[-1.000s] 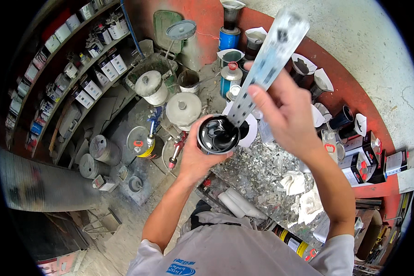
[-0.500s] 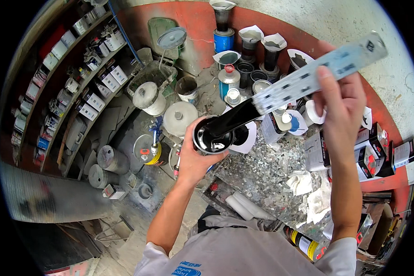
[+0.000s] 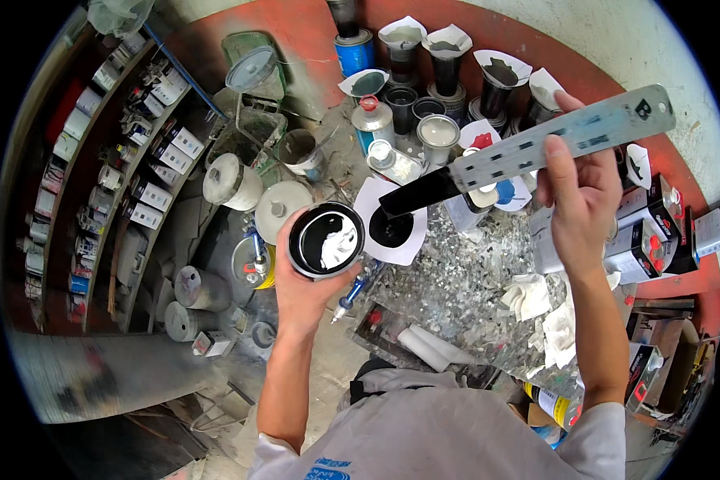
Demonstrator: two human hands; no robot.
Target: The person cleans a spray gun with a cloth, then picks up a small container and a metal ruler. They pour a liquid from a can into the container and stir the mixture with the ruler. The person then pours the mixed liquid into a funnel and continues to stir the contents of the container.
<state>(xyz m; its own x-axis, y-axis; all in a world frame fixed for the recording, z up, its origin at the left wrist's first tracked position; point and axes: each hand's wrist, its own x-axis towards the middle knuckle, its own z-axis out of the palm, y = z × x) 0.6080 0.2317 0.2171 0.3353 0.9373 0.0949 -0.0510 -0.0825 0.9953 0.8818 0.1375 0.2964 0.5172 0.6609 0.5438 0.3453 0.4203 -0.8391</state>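
Observation:
My left hand point(image 3: 300, 300) is wrapped round a cup of glossy black paint point(image 3: 316, 232), its mouth turned up toward me and light reflecting off the surface. My right hand point(image 3: 580, 188) grips a flat, pale metal mixing stick point(image 3: 528, 152) with printed marks and square holes, thumb on top. Black paint coats the stick's lower end, which points down-left over a white paper strainer point(image 3: 412, 246). The strainer's middle is dark with paint and sits just right of the cup. Whether the stick's tip touches it, I cannot tell.
A paint-spattered bench point(image 3: 464, 296) carries crumpled white wipes point(image 3: 528, 296), a blue spray gun point(image 3: 350, 298) and lidded tubs point(image 3: 284, 210). Paper-lined cups point(image 3: 446, 60) line the back edge. Metal cans point(image 3: 632, 248) stand at right, stocked shelves point(image 3: 128, 160) at left.
The mixing stick has come out of the cup in my left hand and now hangs over the paper strainer. The cup has moved left and its mouth shows fully.

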